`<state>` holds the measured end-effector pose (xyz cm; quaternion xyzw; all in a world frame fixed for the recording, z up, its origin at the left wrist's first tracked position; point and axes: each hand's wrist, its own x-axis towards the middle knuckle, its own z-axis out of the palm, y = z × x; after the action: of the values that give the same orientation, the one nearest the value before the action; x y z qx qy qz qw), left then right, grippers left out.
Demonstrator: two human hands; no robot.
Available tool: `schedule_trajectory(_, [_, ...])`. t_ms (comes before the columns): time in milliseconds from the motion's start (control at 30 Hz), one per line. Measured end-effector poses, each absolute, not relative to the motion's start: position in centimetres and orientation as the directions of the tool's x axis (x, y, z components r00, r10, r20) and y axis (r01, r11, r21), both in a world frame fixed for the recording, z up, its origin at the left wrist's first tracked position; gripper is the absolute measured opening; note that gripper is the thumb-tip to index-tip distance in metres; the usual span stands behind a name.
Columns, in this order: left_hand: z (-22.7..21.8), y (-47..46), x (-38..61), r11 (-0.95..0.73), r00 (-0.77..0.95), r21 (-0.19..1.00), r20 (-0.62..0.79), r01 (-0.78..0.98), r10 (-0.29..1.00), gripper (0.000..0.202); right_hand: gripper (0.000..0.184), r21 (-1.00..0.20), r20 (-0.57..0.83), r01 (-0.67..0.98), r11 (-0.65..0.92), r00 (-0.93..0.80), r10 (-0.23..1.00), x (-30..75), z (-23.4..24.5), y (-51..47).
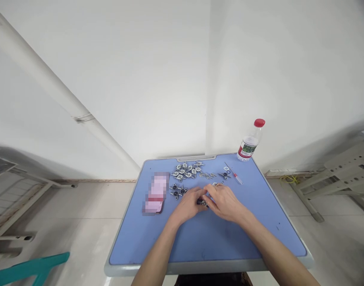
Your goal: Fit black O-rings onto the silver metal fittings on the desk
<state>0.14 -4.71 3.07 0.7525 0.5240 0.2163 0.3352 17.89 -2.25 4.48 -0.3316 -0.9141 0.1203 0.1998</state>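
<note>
Close together over the middle of the blue desk (206, 238), my left hand (190, 204) and my right hand (225, 201) both have their fingers curled round a small black and silver metal part (202, 202). Fingers cover much of it, so its exact kind does not show. Left of my left hand lie several similar parts with black round centres (176, 194). Beyond them is a pile of silver metal pieces (186, 171). Past my right hand lie another black-centred part (225, 175), a flat silver plate (226, 169) and a small dark ring (228, 172).
A phone (156, 194), its screen blurred, lies at the desk's left. A thin screwdriver-like tool with a clear and red handle (237, 178) lies at the right. A red-capped water bottle (249, 145) stands at the back right corner, near the white wall (170, 79).
</note>
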Motion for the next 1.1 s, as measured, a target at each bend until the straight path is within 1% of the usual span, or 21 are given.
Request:
schedule_trajectory(100, [3.17, -4.71, 0.20, -0.216, 0.354, 0.726, -0.041, 0.653, 0.934, 0.009, 0.016, -0.358, 0.269, 0.587, 0.727, -0.680, 0.682, 17.80, 4.39, -2.09])
schedule_trajectory(233, [3.21, -4.78, 0.22, -0.206, 0.340, 0.722, -0.043, 0.661, 0.939, 0.005, 0.021, -0.407, 0.298, 0.554, 0.727, -0.672, 0.678, 17.86, 4.51, -2.13])
schedule_trajectory(333, [3.14, -4.79, 0.21, -0.218, 0.344, 0.718, -0.032, 0.661, 0.938, 0.006, 0.011, -0.417, 0.282, 0.549, 0.725, -0.680, 0.677, 17.90, 4.60, -2.13])
schedule_trajectory(567, [2.93, -4.78, 0.09, -0.221, 0.344, 0.716, -0.028, 0.662, 0.939, 0.006, 0.020, -0.438, 0.302, 0.537, 0.721, -0.667, 0.681, 18.01, 4.50, -1.97])
schedule_trajectory(667, [3.01, -4.79, 0.09, -0.217, 0.346, 0.718, -0.035, 0.661, 0.938, 0.008, 0.013, -0.434, 0.282, 0.548, 0.715, -0.671, 0.686, 18.04, 4.30, -1.90])
schedule_trajectory(767, [3.13, -4.81, 0.09, -0.205, 0.347, 0.721, -0.052, 0.662, 0.937, 0.008, 0.015, -0.450, 0.287, 0.538, 0.712, -0.668, 0.686, 18.04, 4.22, -1.87])
schedule_trajectory(867, [3.24, -4.84, 0.12, -0.204, 0.338, 0.721, -0.045, 0.662, 0.940, 0.006, 0.023, -0.459, 0.295, 0.530, 0.713, -0.666, 0.685, 18.03, 4.41, -1.90])
schedule_trajectory(900, [3.27, -4.85, 0.15, -0.208, 0.340, 0.721, -0.041, 0.662, 0.940, 0.006, 0.022, -0.456, 0.295, 0.532, 0.714, -0.667, 0.685, 18.02, 4.48, -1.90])
schedule_trajectory(1000, [3.33, -4.83, 0.22, -0.209, 0.344, 0.715, -0.047, 0.667, 0.938, 0.008, 0.008, -0.449, 0.286, 0.532, 0.718, -0.676, 0.679, 18.01, 4.63, -1.86])
schedule_trajectory(1100, [3.36, -4.80, 0.22, -0.203, 0.348, 0.715, -0.060, 0.669, 0.936, 0.009, 0.011, -0.475, 0.277, 0.516, 0.713, -0.681, 0.678, 18.05, 4.66, -1.83])
